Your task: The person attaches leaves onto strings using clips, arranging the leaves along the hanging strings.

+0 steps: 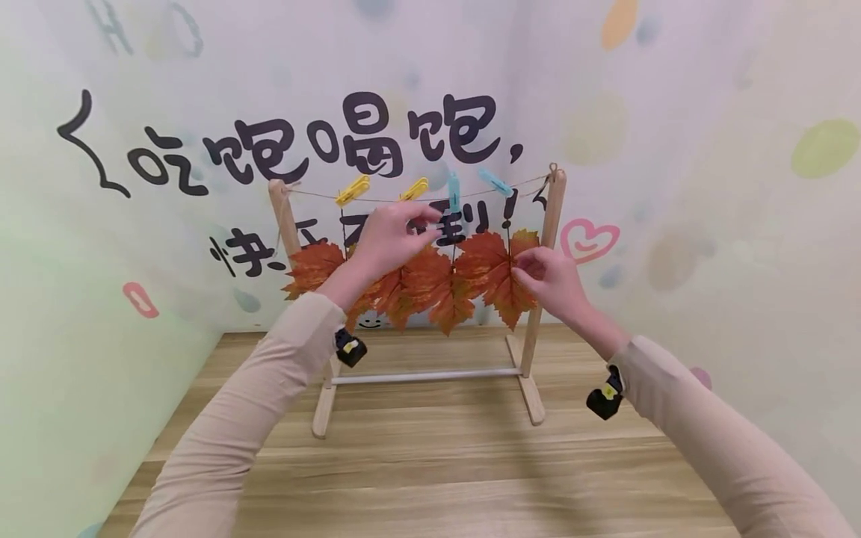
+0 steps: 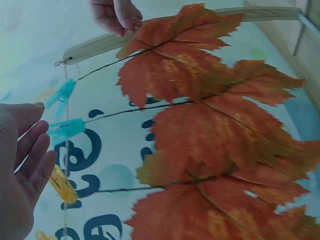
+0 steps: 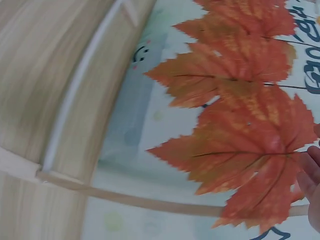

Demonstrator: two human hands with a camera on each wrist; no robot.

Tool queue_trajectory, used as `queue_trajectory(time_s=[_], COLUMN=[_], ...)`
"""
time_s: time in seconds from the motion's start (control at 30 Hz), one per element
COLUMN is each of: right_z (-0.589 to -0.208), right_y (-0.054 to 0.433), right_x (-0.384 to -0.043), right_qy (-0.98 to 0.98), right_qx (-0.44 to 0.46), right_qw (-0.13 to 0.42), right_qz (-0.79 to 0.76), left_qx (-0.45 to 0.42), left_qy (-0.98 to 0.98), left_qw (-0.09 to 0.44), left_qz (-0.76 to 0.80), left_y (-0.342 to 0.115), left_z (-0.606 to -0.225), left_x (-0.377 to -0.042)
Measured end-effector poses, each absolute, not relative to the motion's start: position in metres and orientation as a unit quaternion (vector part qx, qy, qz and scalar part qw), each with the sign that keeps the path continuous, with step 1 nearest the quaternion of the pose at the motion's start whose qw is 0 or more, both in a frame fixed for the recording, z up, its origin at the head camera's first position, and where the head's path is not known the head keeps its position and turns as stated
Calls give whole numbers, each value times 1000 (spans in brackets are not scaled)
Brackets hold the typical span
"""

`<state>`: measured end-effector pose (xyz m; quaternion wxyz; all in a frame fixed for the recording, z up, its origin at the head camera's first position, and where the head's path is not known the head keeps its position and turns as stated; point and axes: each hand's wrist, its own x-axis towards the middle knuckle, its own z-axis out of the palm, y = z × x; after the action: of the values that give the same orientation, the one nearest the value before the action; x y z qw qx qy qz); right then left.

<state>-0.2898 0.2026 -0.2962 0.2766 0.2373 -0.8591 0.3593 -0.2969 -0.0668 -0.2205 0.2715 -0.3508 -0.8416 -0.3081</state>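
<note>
Orange-red artificial maple leaves (image 1: 494,273) hang in a row on dark stems from a thin string, overlapping one another. Two yellow clothespins (image 1: 353,191) and two light-blue clothespins (image 1: 454,192) sit along the string. My left hand (image 1: 397,235) is raised in front of the string, beside the upright blue clothespin; in the left wrist view, its loosely bent fingers (image 2: 35,145) hold nothing. At the rightmost leaf (image 3: 250,150), my right hand (image 1: 551,280) has its thumb and forefinger apart by the leaf's edge. Whether they touch it is hard to see.
A wooden stand (image 1: 553,209) carries the string between two posts, with a white crossbar (image 1: 427,376) low down. It stands on a wood-grain table (image 1: 417,463), close to a wall (image 1: 673,112) with black lettering and colored shapes.
</note>
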Motion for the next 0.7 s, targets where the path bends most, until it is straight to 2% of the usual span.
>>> queue_trajectory(time_s=[0.47,0.7], right_z=[-351,-390], right_y=[216,225], right_x=[-285,-274], right_qy=[-875,-892], right_qx=[270,306], right_qw=[268,215], right_qz=[298,255], left_qx=[-287,-280], left_qy=[-875,-883], left_qw=[222,225], left_qz=[-321,-301], left_y=[-120,-143], left_z=[-311,-364], left_x=[-288,-280])
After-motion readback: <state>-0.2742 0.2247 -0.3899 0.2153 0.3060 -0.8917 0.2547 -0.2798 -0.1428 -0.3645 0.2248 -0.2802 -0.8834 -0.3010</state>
